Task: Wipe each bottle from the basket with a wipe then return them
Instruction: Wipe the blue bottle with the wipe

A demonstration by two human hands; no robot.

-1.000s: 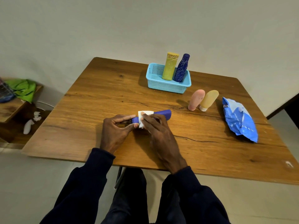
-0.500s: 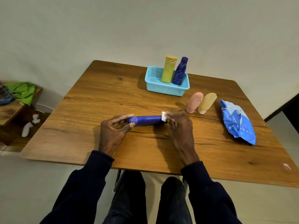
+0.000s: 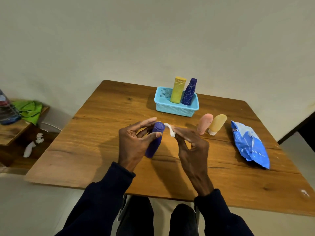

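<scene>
- Head view: the left hand (image 3: 133, 145) grips the smooth purple plastic bottle (image 3: 154, 142) near its upper end, thumb in front and fingers curled behind. The bottle stands tilted over the brown wooden table (image 3: 102, 133); I cannot tell whether its base touches.
- The right hand (image 3: 192, 147) pinches the small bunched white wipe (image 3: 170, 130) between thumb and fingertips, its other fingers spread loosely. The wipe sits just beside the bottle's top.
- Risk: with so high and light a hold, a firm rub could twist the bottle loose.
- Risk: the pink soft tube (image 3: 204, 123) and the yellow soft tube (image 3: 217, 124) stand near the right hand, and a wide stroke could topple them.
- Risk: on return, the pale blue mesh basket (image 3: 175, 109) already holds 2 upright bottles that could be knocked over.
</scene>
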